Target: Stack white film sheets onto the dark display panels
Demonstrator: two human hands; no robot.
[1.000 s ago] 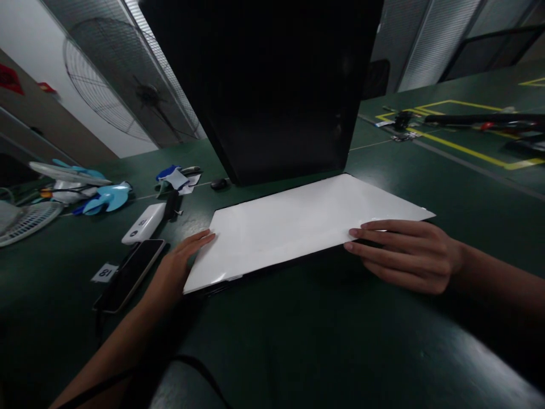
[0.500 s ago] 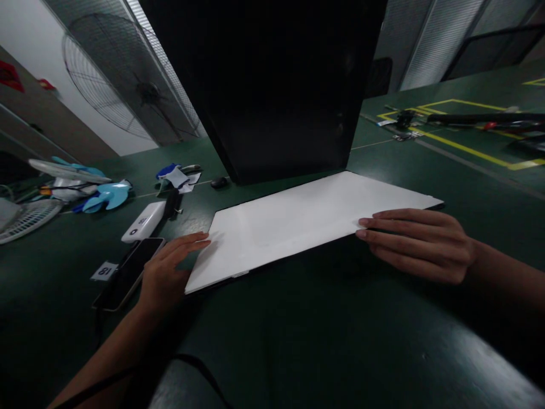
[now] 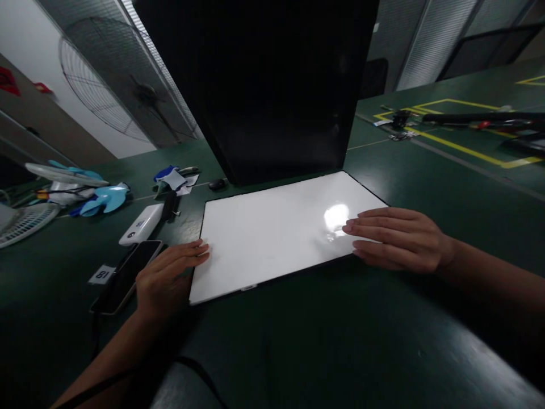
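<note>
A thin white panel [image 3: 264, 233] with a glossy face and narrow black edges lies in front of me, slanted on the green table. My left hand [image 3: 166, 278] is at its left edge, with fingertips over the top face and the thumb hidden; it grips that edge. Across the panel's right front part lies my right hand [image 3: 395, 238], fingers stretched out and pointing left. A bright reflection shines beside its fingertips. Near my left hand are a dark phone [image 3: 128, 278] and a white box-shaped device [image 3: 142, 224].
A large black screen [image 3: 272, 102] stands behind the panel. A computer mouse [image 3: 217, 184] and a blue-and-white bundle [image 3: 174, 179] lie left of it. Blue fan blades [image 3: 106, 199] are farther left. A black cable [image 3: 191, 363] crosses near my left forearm. Yellow tape [image 3: 464, 150] marks the right side.
The panel has turned and shifted slightly, and a bright reflection now shows on it. My right hand has moved left, farther over the panel's face. My left hand stays at the left edge.
</note>
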